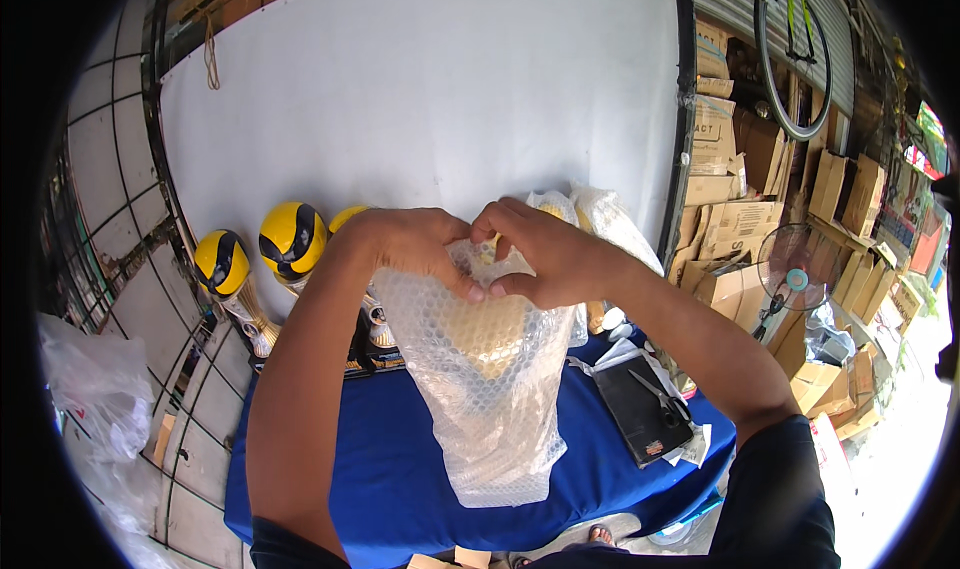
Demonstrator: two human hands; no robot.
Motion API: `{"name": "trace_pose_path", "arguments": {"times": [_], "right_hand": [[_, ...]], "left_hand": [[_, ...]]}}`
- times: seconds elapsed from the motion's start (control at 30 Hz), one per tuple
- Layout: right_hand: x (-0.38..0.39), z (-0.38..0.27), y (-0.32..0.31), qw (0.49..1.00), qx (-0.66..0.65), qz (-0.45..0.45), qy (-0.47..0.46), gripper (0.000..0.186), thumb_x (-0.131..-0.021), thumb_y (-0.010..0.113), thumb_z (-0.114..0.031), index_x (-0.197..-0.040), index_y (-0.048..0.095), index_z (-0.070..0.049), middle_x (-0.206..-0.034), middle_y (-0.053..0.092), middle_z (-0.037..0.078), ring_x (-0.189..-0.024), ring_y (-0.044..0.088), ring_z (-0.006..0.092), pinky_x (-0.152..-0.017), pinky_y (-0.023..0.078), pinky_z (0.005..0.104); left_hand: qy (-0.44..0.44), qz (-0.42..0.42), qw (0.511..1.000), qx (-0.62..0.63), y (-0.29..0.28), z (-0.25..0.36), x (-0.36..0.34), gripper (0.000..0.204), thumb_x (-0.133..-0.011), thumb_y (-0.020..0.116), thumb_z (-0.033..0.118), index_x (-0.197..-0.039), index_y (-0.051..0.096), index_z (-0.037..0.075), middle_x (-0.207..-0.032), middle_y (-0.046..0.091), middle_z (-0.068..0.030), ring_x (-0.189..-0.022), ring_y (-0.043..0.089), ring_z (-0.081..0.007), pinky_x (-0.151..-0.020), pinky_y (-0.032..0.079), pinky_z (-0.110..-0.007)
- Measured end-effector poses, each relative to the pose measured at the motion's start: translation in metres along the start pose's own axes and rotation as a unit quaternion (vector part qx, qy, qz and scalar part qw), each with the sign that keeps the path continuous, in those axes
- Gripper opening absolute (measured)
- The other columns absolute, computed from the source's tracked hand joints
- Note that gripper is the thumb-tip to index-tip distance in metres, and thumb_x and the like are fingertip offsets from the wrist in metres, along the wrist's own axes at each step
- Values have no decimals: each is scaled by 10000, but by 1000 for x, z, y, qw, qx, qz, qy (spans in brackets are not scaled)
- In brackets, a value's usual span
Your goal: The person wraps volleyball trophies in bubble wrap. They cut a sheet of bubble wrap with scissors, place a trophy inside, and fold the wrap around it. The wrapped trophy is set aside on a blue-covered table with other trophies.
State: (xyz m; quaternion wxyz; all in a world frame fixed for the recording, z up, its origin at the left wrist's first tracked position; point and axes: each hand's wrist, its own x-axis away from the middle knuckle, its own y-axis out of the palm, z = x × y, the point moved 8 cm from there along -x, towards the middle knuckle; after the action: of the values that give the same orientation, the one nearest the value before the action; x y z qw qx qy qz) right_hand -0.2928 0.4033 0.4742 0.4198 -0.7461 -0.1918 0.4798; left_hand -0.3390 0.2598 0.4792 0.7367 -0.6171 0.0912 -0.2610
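A bubble-wrap bag (480, 394) stands upright over a blue-clothed table (290, 449), with a blurred yellowish shape showing through it. My left hand (420, 249) grips the top edge from the left, its thumb pressed down near the middle. My right hand (530, 259) pinches the same edge from the right, its thumb beside the left one. Behind my arms stand trophies topped with yellow-and-black balls (292, 239) and, to the right, bubble-wrapped items (615, 219). Scissors (668, 397) lie on a flat black package (630, 419) at the table's right.
A white backdrop (420, 89) rises behind the table. Stacked cardboard boxes (730, 224), a standing fan (797, 279) and a hanging bicycle (800, 59) are on the right. A metal grid (110, 189) and plastic bags (95, 409) line the left.
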Motion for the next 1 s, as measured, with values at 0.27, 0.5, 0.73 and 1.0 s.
{"name": "trace_pose_path", "arguments": {"times": [0.27,0.5,0.73,1.0], "right_hand": [[-12,19,1,992,25,-101,67,527,-918,868,-444,-1260,789,-52,-1147,797,171,-1183,736,358,-1115,495,501],[-2,11,2,990,24,-100,91,375,-942,852,-295,-1260,781,-108,-1171,785,141,-1235,716,350,-1141,479,534],[-2,-37,0,976,183,66,-98,356,-861,824,-99,-1210,752,-81,-1348,639,90,-1308,620,308,-1109,503,503],[34,-33,34,982,175,61,-34,326,-865,755,-62,-1178,744,26,-1158,721,119,-1113,696,302,-1058,528,419]], "left_hand": [[6,25,1000,-2,-5,13,14,541,-873,948,394,-1269,810,52,-1111,826,-75,-1042,747,-196,-924,555,-349],[7,86,996,16,7,20,43,527,-919,891,388,-1331,783,78,-1176,810,-112,-1116,761,-262,-965,576,-372],[-29,33,998,-51,1,-6,23,760,-871,923,502,-1458,679,86,-1333,774,-121,-1287,695,-269,-1085,538,-400],[-34,-53,998,-25,2,-10,1,511,-956,872,480,-1253,776,75,-1137,814,-81,-1091,738,-223,-970,542,-363]]}}
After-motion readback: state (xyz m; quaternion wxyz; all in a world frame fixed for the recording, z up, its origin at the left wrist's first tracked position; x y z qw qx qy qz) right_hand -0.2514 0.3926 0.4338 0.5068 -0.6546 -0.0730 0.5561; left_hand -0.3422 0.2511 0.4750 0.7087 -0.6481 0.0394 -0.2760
